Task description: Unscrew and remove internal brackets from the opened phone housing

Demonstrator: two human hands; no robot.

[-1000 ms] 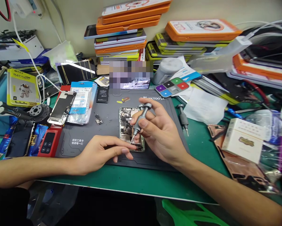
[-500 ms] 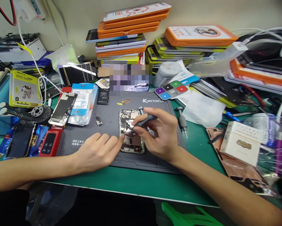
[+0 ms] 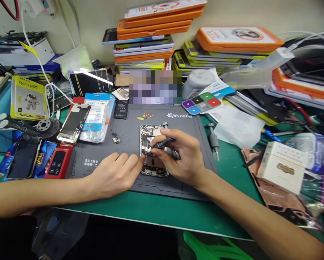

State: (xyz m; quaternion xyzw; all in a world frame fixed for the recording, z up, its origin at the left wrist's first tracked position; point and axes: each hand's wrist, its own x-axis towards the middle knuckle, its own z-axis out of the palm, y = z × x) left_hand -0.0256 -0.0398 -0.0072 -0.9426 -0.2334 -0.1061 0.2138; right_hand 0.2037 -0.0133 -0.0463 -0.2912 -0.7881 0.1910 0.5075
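An opened phone [image 3: 154, 167] lies on the dark grey work mat [image 3: 129, 124], its inner parts exposed. My left hand [image 3: 117, 169] is closed, with curled fingers. Its index fingertip presses on the phone's left edge, and the thumb is hidden. Over the phone's upper half, my right hand [image 3: 185, 159] pinches a dark slender hand tool [image 3: 163, 143] between thumb and fingers. The tool's tip points down left into the phone; its exact kind I cannot tell. A grey round cap [image 3: 165, 124] shows just behind these fingers. Left of the phone lies a small loose part [image 3: 115, 137].
A screwdriver [image 3: 212, 142] lies at the mat's right edge. A black battery [image 3: 121, 109] and a phone screen [image 3: 74, 122] lie to the left. Orange boxes [image 3: 156, 30] are stacked at the back. A white box [image 3: 282, 167] stands on the right.
The whole view has shifted slightly, so things appear a little further right. Both hands stay at the phone, and the right hand's tool has tilted a little.
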